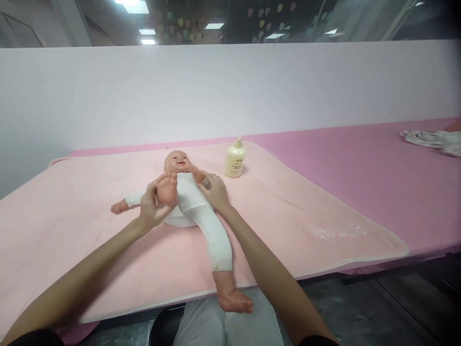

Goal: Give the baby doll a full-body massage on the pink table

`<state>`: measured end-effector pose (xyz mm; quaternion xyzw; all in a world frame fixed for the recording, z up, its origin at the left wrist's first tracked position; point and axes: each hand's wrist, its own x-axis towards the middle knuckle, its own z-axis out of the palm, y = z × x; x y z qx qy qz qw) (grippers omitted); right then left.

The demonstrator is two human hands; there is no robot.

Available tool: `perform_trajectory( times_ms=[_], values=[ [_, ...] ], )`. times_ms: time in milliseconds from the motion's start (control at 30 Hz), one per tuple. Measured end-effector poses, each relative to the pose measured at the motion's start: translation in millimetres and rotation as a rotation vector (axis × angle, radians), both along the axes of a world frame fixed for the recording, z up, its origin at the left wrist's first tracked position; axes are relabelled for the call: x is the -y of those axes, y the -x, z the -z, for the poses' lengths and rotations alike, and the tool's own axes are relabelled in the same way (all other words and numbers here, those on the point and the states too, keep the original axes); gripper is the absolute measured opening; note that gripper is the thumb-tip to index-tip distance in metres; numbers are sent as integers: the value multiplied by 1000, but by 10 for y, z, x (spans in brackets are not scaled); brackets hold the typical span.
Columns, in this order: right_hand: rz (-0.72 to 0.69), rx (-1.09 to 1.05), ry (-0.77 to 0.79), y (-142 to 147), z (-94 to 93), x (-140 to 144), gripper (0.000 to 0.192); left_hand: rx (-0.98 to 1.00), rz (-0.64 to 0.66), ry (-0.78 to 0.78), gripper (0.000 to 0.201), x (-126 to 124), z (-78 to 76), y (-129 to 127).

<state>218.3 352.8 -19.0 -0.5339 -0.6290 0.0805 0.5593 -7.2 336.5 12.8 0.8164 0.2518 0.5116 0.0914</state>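
A baby doll (187,199) in a white suit lies on its back on a pale pink blanket (90,226), head away from me. My left hand (151,209) grips the doll's raised foot and holds that leg bent up over its body. My right hand (215,191) rests on the doll's other side, by its arm and chest. The doll's other leg stretches toward me, its bare foot (235,299) hanging past the table's front edge. One doll arm lies out to the left.
A cream pump bottle (235,159) stands on the blanket just right of the doll's head. The blanket lies on a pink table (360,163) against a white wall. Crumpled patterned cloth (432,140) lies far right. My lap sits below the table edge.
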Motion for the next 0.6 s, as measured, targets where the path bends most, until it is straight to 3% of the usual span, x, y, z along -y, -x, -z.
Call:
perform_trajectory(
  times_ms=[100,133,200,267,333,400,467,600],
  values=[
    [-69,78,-1,52,-15,2,38,-135,-63,167,48,-121,-28,-16],
    [-63,-7,-13,44,-15,-11,38,-179,-56,188,48,-116,-42,-29],
    [-8,-263,-23,-11,-14,-47,40,-151,-22,89,48,-42,-80,-56],
    [109,-549,-6,-101,-2,-90,45,-42,88,-122,49,99,-117,-89],
    [220,-772,37,-202,30,-133,48,9,297,-363,45,279,-122,-140],
    [281,-902,82,-290,85,-174,48,-53,535,-487,39,463,-79,-213],
    [309,-952,125,-350,149,-211,46,-140,667,-467,40,616,6,-290],
    [323,-944,164,-402,260,-270,44,-237,735,-430,48,752,202,-378]
  ],
)
